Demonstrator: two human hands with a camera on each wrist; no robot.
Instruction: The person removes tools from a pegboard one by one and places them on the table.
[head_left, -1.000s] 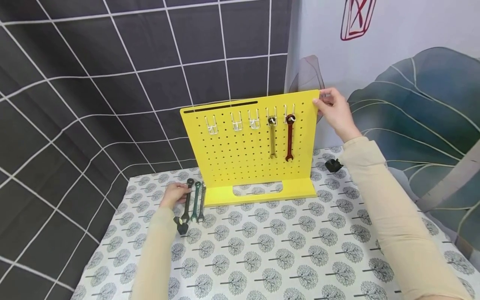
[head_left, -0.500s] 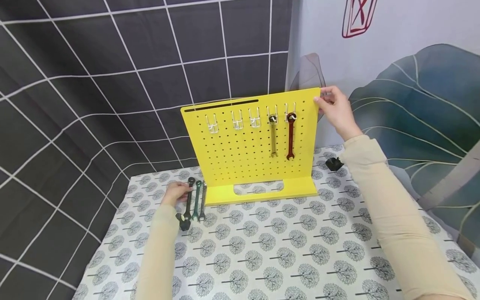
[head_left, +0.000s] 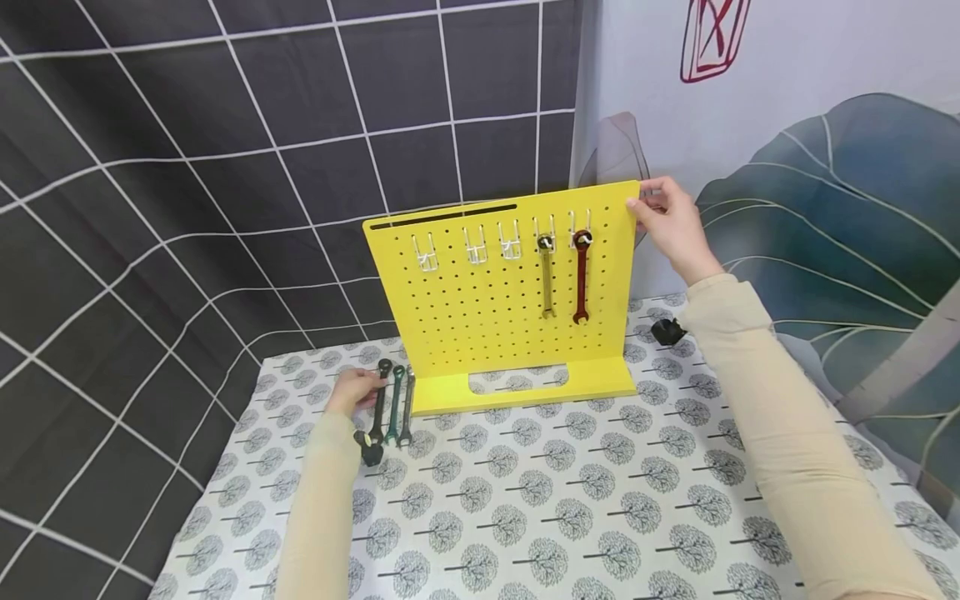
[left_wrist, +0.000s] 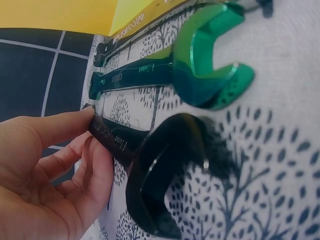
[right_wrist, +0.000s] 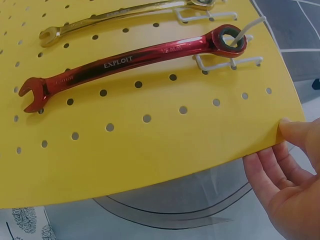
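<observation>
My left hand [head_left: 354,390] pinches a black combination wrench [head_left: 378,410] lying on the table; in the left wrist view its open-end head [left_wrist: 142,172] points toward the camera. Side by side to its right lie a green wrench [head_left: 394,407] and a dark grey wrench [head_left: 407,410]. My right hand [head_left: 670,218] grips the upper right edge of a yellow pegboard [head_left: 495,325], thumb in front, fingers behind. On the pegboard's hooks hang a gold wrench [head_left: 547,283] and a red wrench [head_left: 581,283], ring ends up; the red one [right_wrist: 130,57] shows closely in the right wrist view.
Three white wire hooks, one of them the leftmost hook [head_left: 426,257], sit bare on the board's upper left. The board's foot [head_left: 525,397] stands on a tree-patterned tablecloth [head_left: 510,500]. Behind and left hangs a dark gridded curtain [head_left: 300,192]; a pale patterned backdrop [head_left: 825,200] is at right.
Little differs: the head view shifts slightly, while both hands keep their places on the black wrench and the pegboard edge.
</observation>
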